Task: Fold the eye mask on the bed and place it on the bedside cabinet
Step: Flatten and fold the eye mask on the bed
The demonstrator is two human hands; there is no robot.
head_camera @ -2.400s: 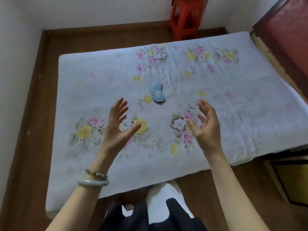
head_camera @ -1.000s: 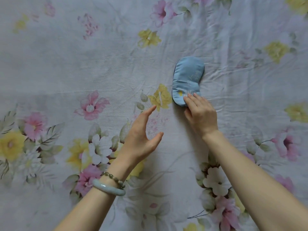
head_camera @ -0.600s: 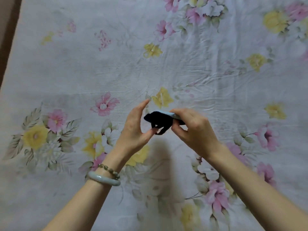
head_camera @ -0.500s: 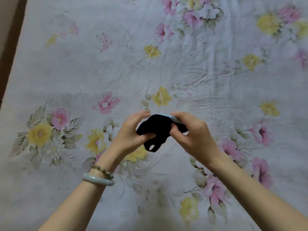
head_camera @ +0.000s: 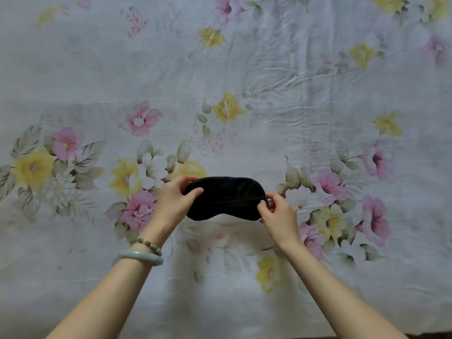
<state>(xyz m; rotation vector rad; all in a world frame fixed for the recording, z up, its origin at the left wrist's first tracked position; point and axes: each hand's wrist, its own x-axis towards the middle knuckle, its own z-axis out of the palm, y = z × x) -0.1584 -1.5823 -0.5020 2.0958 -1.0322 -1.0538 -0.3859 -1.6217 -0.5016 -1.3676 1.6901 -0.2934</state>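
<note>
Holding: both hands keep the eye mask (head_camera: 225, 198) stretched flat between them, lifted above the bed (head_camera: 318, 94).
Eye mask: black face turned toward the camera, long axis running left to right, unfolded at full width. A thin seam line crosses it lengthwise. The near edge shows the curved nose notch at its middle.
Eye mask position: in the near centre of the scene, over the flowered sheet (head_camera: 97, 69); whether any part touches the sheet cannot be told.
Left hand (head_camera: 175, 204): pinching the left end of the mask, thumb on the near face, the other fingers curled round the far side of the end.
Right hand (head_camera: 278, 216): pinching the right end of the mask between thumb and forefinger, the other fingers curled in toward the palm.
Strap: a small light-coloured fitting shows at the right end of the mask, just beside the right thumb; a thin dark cord (head_camera: 269, 247) appears near the right wrist, its run to the mask hidden.
Left wrist: a pale green bangle (head_camera: 140, 257) sits on the near side of a beaded bracelet (head_camera: 146, 244), the two touching.
Forearms: both bare, entering from the near edge and converging toward the mask.
Sheet: white with pink, yellow and white flower prints, creased on the far right; it fills almost the whole view.
Bed edge: a dark strip (head_camera: 428, 336) shows at the near right corner, beyond the sheet.
</note>
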